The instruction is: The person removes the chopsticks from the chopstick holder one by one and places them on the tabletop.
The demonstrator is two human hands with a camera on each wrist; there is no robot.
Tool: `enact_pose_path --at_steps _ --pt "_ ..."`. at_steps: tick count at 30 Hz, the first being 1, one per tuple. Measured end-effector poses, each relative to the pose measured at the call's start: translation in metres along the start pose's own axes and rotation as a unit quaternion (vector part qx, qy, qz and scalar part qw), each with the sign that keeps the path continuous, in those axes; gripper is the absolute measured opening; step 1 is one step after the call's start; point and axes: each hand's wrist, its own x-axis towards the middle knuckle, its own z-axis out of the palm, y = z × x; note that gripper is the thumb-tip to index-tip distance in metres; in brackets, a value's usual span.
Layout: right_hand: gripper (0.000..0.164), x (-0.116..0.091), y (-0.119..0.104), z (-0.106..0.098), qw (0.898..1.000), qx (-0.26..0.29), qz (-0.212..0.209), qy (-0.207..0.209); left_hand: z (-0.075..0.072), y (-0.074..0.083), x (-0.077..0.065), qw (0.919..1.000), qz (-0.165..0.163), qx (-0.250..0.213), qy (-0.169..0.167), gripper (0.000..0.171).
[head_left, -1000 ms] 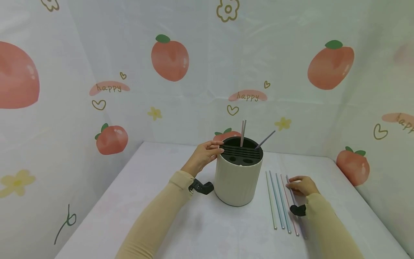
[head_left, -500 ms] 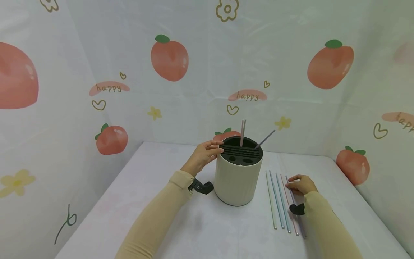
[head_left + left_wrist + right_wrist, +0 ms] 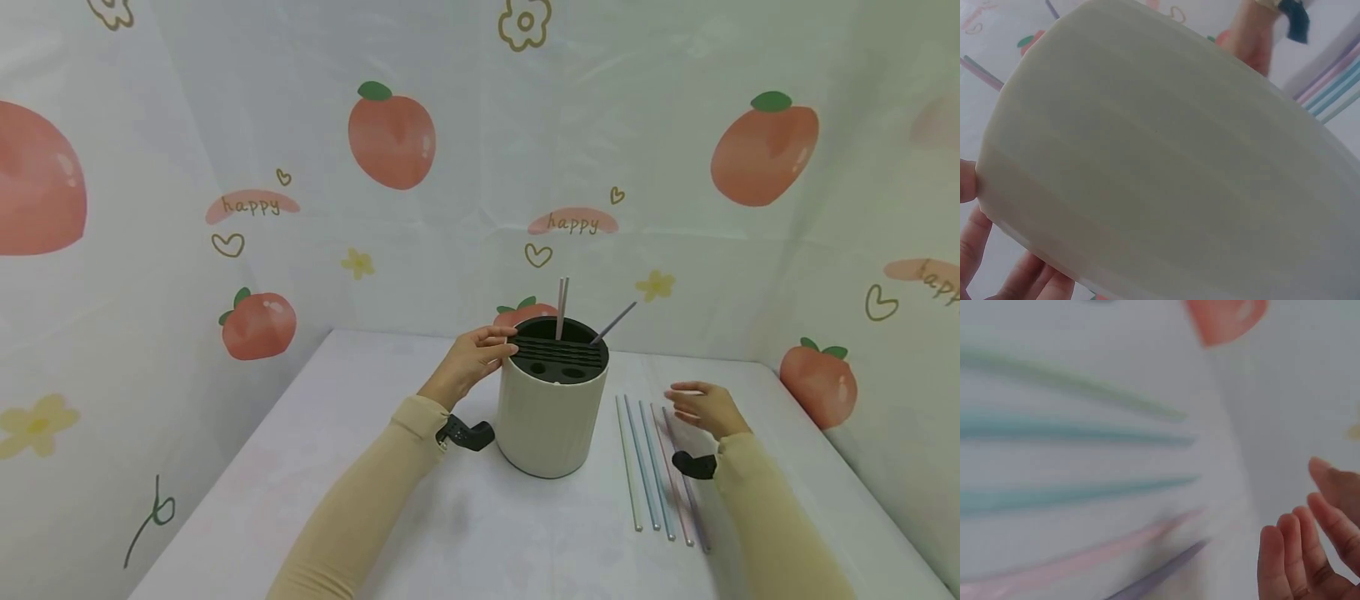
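Observation:
A cream cylindrical knife holder [image 3: 553, 425] with a black slotted insert [image 3: 558, 353] stands upright on the table. My left hand [image 3: 471, 360] holds its left rim, thumb and fingertips right at the edge; in the left wrist view the fingers [image 3: 1022, 275] reach along its side. Several thin coloured sticks lie side by side to the right: a green one [image 3: 628, 467], blue ones [image 3: 641, 467], a pink one [image 3: 673, 479] and a purple one [image 3: 693, 508]. Above the far end of the purple one is my right hand [image 3: 705, 407], holding nothing, its fingers loosely bent.
Three more thin sticks lean in the knife holder: an upright pair [image 3: 562, 308] at the back and a purple one [image 3: 615, 322] tilted right. The white table [image 3: 300, 467] meets a fruit-printed cloth wall [image 3: 450, 250] behind and at both sides.
My right hand has let go of the purple stick and risen from it, away from the table. The stick stays lying in the row. My left hand keeps its place.

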Motion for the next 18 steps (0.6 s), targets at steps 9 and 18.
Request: enact_pose_path --at_steps 9,18 --pt "0.022 -0.002 -0.077 0.021 0.948 0.233 -0.213 -0.047 0.0 0.0 0.0 1.0 0.001 -0.003 0.004 0.031" --pt "0.025 -0.009 -0.108 0.059 0.924 0.237 -0.288 -0.085 0.001 0.0 0.0 1.0 0.0 -0.008 0.005 0.032"
